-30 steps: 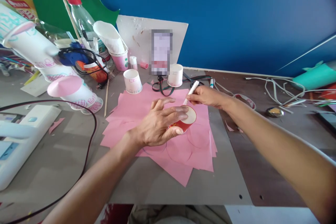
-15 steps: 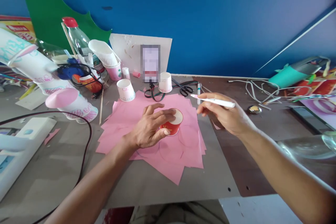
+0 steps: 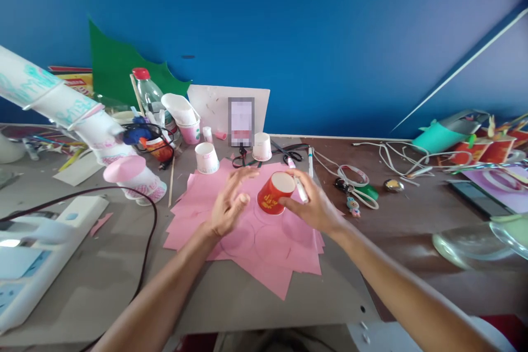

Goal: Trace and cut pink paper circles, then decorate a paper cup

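Note:
My right hand [image 3: 313, 201] grips the right side of a red paper cup [image 3: 269, 198] with yellow lettering, thumb in front and fingers behind. The cup is upside down and slightly tilted over the pink paper [image 3: 268, 264]; whether it touches the paper I cannot tell. A white marker [image 3: 302, 191] with a pink end is held in the same hand, passing between the thumb and fingers. My left hand [image 3: 231, 203] is open to the left of the cup, fingers apart and holding nothing. Drawn circle outlines show on the paper sheets.
Two white paper cups [image 3: 207, 158] stand upside down behind the paper. Scissors [image 3: 297, 153] and another marker [image 3: 311, 162] lie at the back. A leaning stack of decorated cups [image 3: 88, 121] and a power strip [image 3: 53, 258] are left; cables [image 3: 388, 146] and a glass jar [image 3: 462, 245] right.
My right hand has come left with the marker and taken hold of the red cup. My left hand has let go of the cup and drawn away left. The view has shifted.

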Action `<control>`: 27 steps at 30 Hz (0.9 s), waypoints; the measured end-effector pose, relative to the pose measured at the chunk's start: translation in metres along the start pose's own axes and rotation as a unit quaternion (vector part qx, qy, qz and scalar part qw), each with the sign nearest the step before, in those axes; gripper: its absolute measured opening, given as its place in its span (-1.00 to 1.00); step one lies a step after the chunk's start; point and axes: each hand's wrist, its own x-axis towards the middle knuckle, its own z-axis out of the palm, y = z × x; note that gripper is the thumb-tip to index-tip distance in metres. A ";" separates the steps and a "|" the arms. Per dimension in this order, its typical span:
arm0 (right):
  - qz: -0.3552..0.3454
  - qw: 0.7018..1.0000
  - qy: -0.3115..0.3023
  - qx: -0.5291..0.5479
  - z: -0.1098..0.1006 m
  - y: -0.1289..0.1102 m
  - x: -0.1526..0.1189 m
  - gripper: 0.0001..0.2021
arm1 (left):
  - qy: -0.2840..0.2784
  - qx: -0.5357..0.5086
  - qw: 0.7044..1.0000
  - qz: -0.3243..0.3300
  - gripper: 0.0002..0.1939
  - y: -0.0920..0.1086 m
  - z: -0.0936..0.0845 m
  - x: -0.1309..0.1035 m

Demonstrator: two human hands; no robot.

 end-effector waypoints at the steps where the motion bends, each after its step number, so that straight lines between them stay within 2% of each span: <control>1: -0.003 0.999 0.033 0.003 -0.004 0.000 0.001 -0.46 | 0.040 0.004 0.999 -0.019 -0.43 -0.002 -0.002 0.000; 4: -0.017 0.993 0.119 0.014 -0.013 -0.001 0.007 -0.45 | 0.135 0.043 0.988 -0.068 -0.48 -0.013 -0.008 0.002; 6: -0.026 0.991 0.133 0.019 -0.012 -0.006 0.011 -0.46 | 0.182 0.059 0.978 -0.089 -0.49 -0.021 -0.013 0.005; 9: -0.039 0.994 0.097 0.026 0.000 -0.018 0.016 -0.48 | 0.244 0.052 0.963 -0.099 -0.50 -0.030 -0.020 0.008; 12: -0.059 0.997 0.048 0.032 0.021 -0.029 0.018 -0.50 | 0.284 0.042 0.951 -0.113 -0.48 -0.033 -0.026 0.009; 18: -0.084 0.996 -0.014 0.030 0.056 -0.036 0.016 -0.47 | 0.294 0.012 0.948 -0.124 -0.48 -0.036 -0.029 0.007; 27: -0.095 0.995 -0.012 -0.010 0.073 -0.033 0.013 -0.51 | 0.256 -0.025 0.960 -0.108 -0.50 -0.032 -0.024 0.007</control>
